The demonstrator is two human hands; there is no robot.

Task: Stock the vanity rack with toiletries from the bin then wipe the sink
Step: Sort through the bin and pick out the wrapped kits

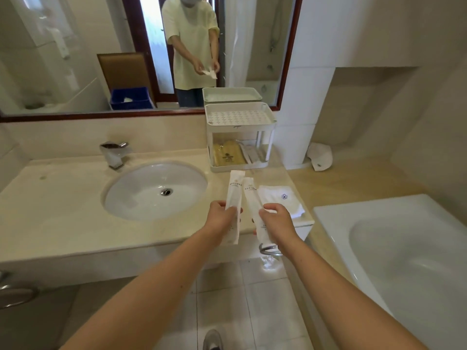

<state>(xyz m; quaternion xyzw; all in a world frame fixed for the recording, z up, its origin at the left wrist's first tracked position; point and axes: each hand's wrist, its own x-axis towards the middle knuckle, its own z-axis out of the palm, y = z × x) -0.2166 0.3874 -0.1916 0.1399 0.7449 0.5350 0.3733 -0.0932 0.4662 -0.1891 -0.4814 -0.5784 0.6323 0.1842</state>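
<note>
White paper, one long packet per hand. Gripping the first packet [234, 193] in the curled fingers of the left hand [221, 218]; pinching the second packet [251, 198] with the right hand [276, 219], just beside the first, both held over the counter [63, 198] edge. Behind them, on the counter, the two-tier vanity rack [240, 127]: yellow sachets [227, 155] and slim white sachets [254, 154] in the lower tier. Folded white cloth [280, 198] just right of the packets, sink [141, 193] to the left. Seen only in the mirror [75, 59], the blue bin [141, 102], something white inside.
</note>
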